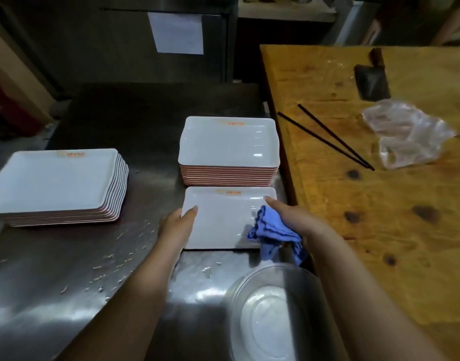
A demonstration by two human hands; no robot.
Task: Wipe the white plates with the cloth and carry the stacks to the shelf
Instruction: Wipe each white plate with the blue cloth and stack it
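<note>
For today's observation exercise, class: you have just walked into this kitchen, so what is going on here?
A person is wiping a single white plate on the steel counter. The left hand holds the plate's left edge, while the right hand grips a blue cloth over its right side. Two stacks of plates wait nearby, one just behind and one to the left. Nothing is being carried.

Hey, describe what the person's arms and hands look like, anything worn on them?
Both forearms are bare as far as the picture shows: no sleeves in view. The left hand and right hand wear no gloves, and no rings, watch or bracelet show. The nails look short and unpainted.
</note>
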